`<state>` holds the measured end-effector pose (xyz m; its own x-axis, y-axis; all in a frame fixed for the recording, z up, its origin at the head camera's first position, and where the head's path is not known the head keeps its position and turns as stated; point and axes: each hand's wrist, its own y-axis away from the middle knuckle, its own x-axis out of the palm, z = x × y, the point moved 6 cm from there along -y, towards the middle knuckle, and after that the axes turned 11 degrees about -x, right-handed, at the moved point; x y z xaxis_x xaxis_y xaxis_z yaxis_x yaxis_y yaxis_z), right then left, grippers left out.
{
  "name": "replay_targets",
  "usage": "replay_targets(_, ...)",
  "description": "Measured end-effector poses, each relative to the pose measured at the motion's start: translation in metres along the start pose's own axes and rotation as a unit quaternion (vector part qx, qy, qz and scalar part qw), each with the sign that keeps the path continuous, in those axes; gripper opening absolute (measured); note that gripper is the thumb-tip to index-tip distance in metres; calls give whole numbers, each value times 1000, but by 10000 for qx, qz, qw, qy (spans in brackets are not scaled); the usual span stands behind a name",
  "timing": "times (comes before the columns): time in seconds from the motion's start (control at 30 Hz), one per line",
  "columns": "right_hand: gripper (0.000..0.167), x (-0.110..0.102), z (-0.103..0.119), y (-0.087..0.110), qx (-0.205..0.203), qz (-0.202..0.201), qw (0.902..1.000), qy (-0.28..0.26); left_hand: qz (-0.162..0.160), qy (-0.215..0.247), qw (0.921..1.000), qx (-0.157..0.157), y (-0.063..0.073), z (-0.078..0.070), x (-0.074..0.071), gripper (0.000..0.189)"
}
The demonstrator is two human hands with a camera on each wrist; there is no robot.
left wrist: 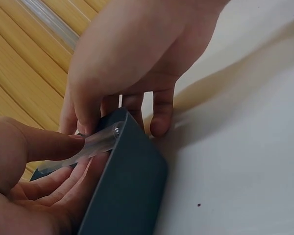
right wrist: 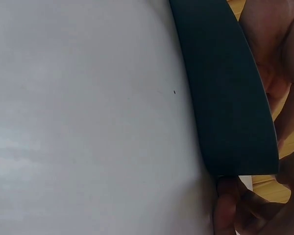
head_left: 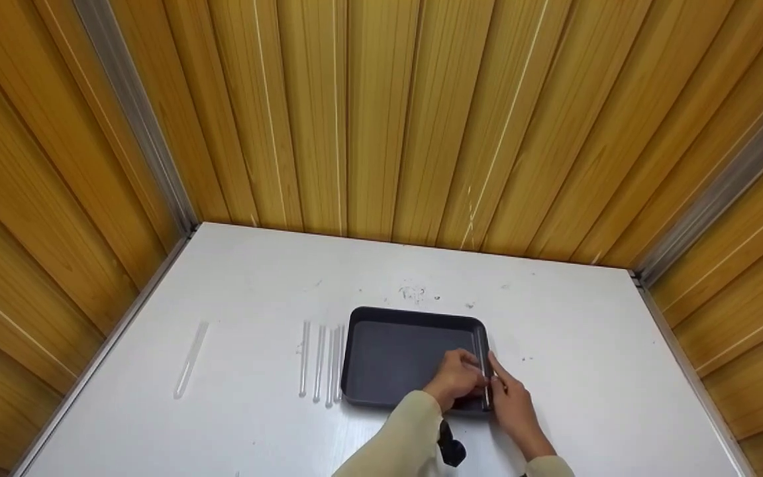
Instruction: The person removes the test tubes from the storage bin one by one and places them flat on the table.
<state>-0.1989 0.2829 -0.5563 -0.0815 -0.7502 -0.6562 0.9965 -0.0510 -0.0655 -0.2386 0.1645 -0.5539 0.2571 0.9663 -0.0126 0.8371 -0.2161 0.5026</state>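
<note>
A dark rectangular tray (head_left: 388,311) lies on the white table. Along the inside of its right wall is a clear test tube (left wrist: 105,139), its rounded end near the tray's corner. My left hand (head_left: 457,377) reaches into the tray and pinches this tube between thumb and fingers, as the left wrist view shows. At the tray's right wall my right hand (head_left: 517,407) holds the rim, thumb on the inner side by the tube and the other fingers outside. The right wrist view shows mostly the tray's outer wall (right wrist: 230,88); the tube is hidden there.
Several clear test tubes (head_left: 318,364) lie side by side just left of the tray. Another test tube (head_left: 191,361) lies apart, farther left on the table (head_left: 255,278). Wood-patterned walls (head_left: 381,119) enclose the table at the back and sides.
</note>
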Motion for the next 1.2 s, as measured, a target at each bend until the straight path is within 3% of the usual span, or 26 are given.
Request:
replay_targets(0.5,48,0,-3,-1,67,70,9999,-26,-77,-59,9999,-51,6,-3,-12,31)
replay_targets(0.77,49,0,-2,-1,103,108,9998,-136,177,155,9996,181,10,-8,-22,32)
replay_targets(1.2,49,2,-2,-2,155,187,9997,-52,317,292,9987,285,25,-9,-41,34)
